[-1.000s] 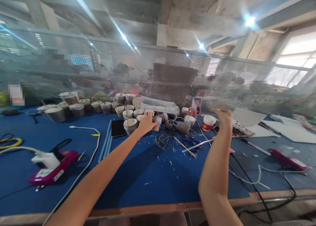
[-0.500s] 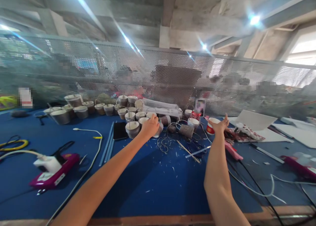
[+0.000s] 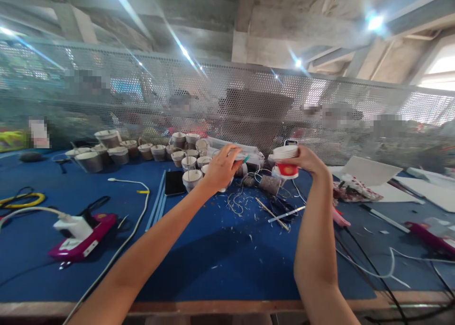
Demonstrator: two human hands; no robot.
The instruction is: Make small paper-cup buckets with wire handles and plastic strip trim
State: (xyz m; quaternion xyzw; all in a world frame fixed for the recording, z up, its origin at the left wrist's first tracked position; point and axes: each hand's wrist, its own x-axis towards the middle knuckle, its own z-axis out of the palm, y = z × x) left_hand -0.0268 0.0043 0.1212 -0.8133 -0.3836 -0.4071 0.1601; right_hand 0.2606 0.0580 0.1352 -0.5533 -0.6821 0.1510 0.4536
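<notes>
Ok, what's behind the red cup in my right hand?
The top of a dark rectangular object shows above the red cup, and part of a pale cup below. The red cup and right hand cover the rest.

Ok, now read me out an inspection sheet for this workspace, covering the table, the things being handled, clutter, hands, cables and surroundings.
Surface: blue tabletop, strewn with pale scraps.
Things handled: red-and-white cup, possibly a stack, roughly upright; grey pots mostly upright, though one brownish pot lies tipped over.
Clutter: tangled twine, crossed sticks.
Hands: right hand grips the cup; left hand is open near the pots, nothing visibly held.
Cables: white cable curves beside a purple power strip.
Surroundings: perforated screen behind the table; lights overhead.
</notes>
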